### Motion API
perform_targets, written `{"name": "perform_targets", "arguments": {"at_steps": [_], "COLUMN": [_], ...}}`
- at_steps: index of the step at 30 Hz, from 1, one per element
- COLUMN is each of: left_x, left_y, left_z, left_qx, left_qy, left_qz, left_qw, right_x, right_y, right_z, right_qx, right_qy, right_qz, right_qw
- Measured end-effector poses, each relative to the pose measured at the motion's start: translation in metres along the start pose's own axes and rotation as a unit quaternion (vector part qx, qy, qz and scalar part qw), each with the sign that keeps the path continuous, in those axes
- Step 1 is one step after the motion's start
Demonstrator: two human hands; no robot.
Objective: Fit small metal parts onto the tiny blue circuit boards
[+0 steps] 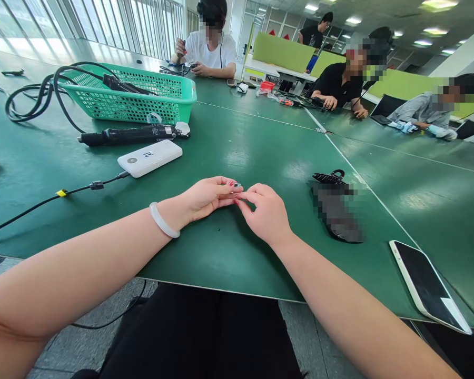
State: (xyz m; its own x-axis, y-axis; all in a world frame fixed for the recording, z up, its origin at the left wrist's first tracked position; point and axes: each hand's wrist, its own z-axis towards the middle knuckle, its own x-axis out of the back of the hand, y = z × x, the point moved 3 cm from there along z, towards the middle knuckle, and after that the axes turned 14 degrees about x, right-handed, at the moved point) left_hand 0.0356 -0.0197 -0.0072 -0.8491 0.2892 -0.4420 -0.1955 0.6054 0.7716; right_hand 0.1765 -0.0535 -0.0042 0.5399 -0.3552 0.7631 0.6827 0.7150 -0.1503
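Two hands meet fingertip to fingertip just above the green counter (237, 268), near its front edge, and a small grey piece (237, 185) shows at that meeting point. It lies at the tip of the thumb of the left hand (205, 200), and whether it is a separate part or a nail ornament I cannot tell. If separate, it sits at the far end of the left grip, up and to the left of the right hand (270, 213), with the left thumb nearer to it. Its long axis seems to run roughly across the counter, in line with the left fingers, though it is too small to be sure. The left thumb rests along the fingers, which point rightward; the right thumb and forefinger curve in from the opposite side, their tips close together against the left fingertips. Whether either grip is pinching anything cannot be told. A pale bracelet (165, 221) circles the left wrist. Beyond the left hand lies a white power bank (150, 158) with a cable plugged in; to the right, well apart from the right hand, lies a black object (337, 210), partly blurred.
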Motion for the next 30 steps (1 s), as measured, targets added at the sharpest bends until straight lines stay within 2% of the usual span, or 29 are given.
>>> {"name": "perform_targets", "arguments": {"at_steps": [8, 15, 18, 24, 30], "left_x": [-0.002, -0.002, -0.002, -0.002, -0.001], "left_y": [-0.003, -0.004, -0.003, -0.004, -0.006], "left_z": [-0.001, -0.001, -0.002, 0.0, 0.005], "left_qx": [0.011, 0.012, 0.0, -0.029, -0.055], "left_qy": [-0.052, -0.085, -0.072, -0.026, 0.001], "left_qz": [0.004, 0.037, 0.057, 0.09, 0.144], "left_qw": [0.999, 0.996, 0.996, 0.995, 0.988], "right_x": [-0.003, -0.005, 0.0, 0.024, 0.021], "right_y": [0.005, 0.008, 0.012, 0.014, 0.001], "right_z": [0.001, 0.003, 0.003, 0.003, 0.007], "right_qx": [-0.044, -0.026, -0.025, -0.099, -0.12], "right_qy": [-0.014, -0.023, -0.02, 0.072, 0.045], "right_qz": [-0.004, -0.019, -0.012, 0.026, 0.067], "right_qw": [0.999, 0.999, 0.999, 0.992, 0.989]}}
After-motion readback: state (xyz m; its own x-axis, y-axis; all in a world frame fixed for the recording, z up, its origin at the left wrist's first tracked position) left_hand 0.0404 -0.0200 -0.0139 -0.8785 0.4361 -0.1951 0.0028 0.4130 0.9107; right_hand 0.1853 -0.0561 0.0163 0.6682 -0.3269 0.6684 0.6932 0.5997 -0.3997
